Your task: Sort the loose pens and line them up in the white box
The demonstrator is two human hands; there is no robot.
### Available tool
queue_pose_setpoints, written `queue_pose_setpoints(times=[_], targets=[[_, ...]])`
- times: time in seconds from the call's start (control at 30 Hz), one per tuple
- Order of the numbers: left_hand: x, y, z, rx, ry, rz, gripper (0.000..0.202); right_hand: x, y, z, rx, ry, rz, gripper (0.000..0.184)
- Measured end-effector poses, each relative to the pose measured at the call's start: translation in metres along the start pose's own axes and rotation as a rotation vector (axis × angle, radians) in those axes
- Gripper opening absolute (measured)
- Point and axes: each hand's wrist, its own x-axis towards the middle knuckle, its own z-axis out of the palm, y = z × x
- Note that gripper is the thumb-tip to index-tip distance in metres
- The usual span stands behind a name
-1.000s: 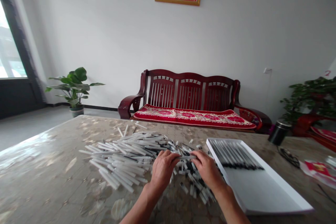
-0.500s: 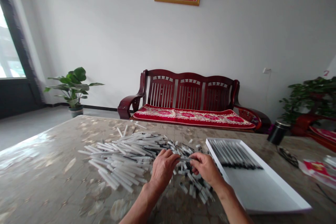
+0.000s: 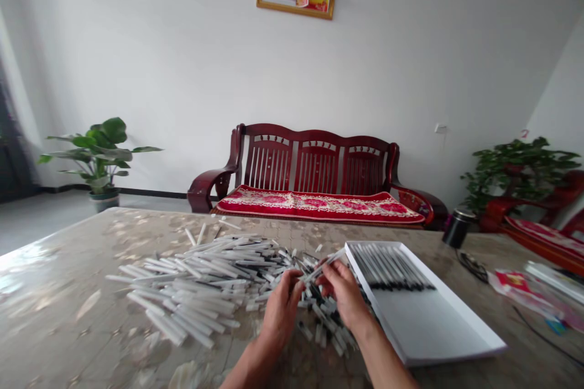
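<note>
A slim pen (image 3: 338, 253) slants up to the right from my right hand (image 3: 345, 293), closed around it with thumb and fingers. Its lower end reaches toward the fingertips of my left hand (image 3: 281, 304). The left fingers are pinched together, but what lies between them is too small to make out. Below and between both hands lie many short pen caps (image 3: 335, 331), clear with dark parts. Left of the left hand spreads a heap of whitish pen barrels (image 3: 196, 307). At right, a shallow white box (image 3: 449, 343) holds a row of assembled pens (image 3: 392, 264) along its far end.
The patterned table (image 3: 59, 316) carries everything. Toward its right side are a black cylinder (image 3: 457, 229), a cable (image 3: 472, 266) and a red plastic packet (image 3: 517, 285). Beyond the table stand a wooden bench (image 3: 314, 161) and a potted plant (image 3: 104, 164).
The pen, level between both hands before, now tilts up to the right in my right hand. My left hand has drawn slightly lower and apart. The whole view has swung to the right.
</note>
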Motion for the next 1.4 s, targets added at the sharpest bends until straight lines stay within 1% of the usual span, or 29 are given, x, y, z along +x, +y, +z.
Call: queue_pose_setpoints(times=[0.07,0.17,0.27,0.37,0.47,0.53,0.67,0.73,0.83,0.93,1.1,1.2,1.3,1.37,1.4], targets=[[0.0,0.002,-0.003,0.051,0.036,-0.033,0.025,0.008,-0.007,-0.018,0.044,0.111,-0.001,0.039],[0.001,0.002,-0.008,0.093,0.103,-0.054,0.027,0.022,-0.015,-0.055,0.057,0.296,-0.02,0.043],[0.002,-0.001,-0.01,0.127,0.128,-0.045,0.026,0.036,-0.018,-0.093,-0.089,0.516,-0.022,0.048],[0.002,-0.005,-0.01,0.158,0.138,-0.027,0.024,0.047,-0.02,-0.127,-0.216,0.642,0.007,0.052],[0.002,-0.006,-0.01,0.172,0.166,-0.016,0.023,0.055,-0.025,-0.156,-0.387,0.687,0.04,0.051],[0.002,-0.005,-0.011,0.176,0.182,-0.013,0.023,0.06,-0.031,-0.175,-0.551,0.685,0.068,0.046],[0.003,-0.006,-0.012,0.184,0.195,-0.015,0.023,0.068,-0.046,-0.21,-0.941,0.627,0.151,0.022],[0.004,-0.008,-0.013,0.193,0.196,-0.015,0.022,0.072,-0.051,-0.222,-1.114,0.595,0.199,0.016],[0.004,-0.01,-0.014,0.192,0.207,-0.009,0.022,0.079,-0.052,-0.232,-1.309,0.565,0.26,0.013],[0.006,-0.008,-0.017,0.201,0.235,-0.01,0.022,0.085,-0.047,-0.236,-1.437,0.536,0.294,0.015],[0.009,-0.004,-0.023,0.194,0.296,-0.025,0.023,0.089,-0.037,-0.241,-1.568,0.485,0.307,0.021],[0.011,-0.007,-0.025,0.112,0.343,-0.027,0.025,0.086,-0.038,-0.242,-1.604,0.476,0.313,0.024],[0.013,-0.011,-0.027,0.002,0.422,-0.024,0.027,0.084,-0.042,-0.237,-1.618,0.48,0.304,0.027],[0.015,-0.013,-0.029,-0.04,0.495,-0.016,0.026,0.083,-0.045,-0.224,-1.615,0.449,0.253,0.029],[0.017,-0.012,-0.031,-0.057,0.531,-0.012,0.025,0.083,-0.045,-0.214,-1.611,0.42,0.216,0.029]])
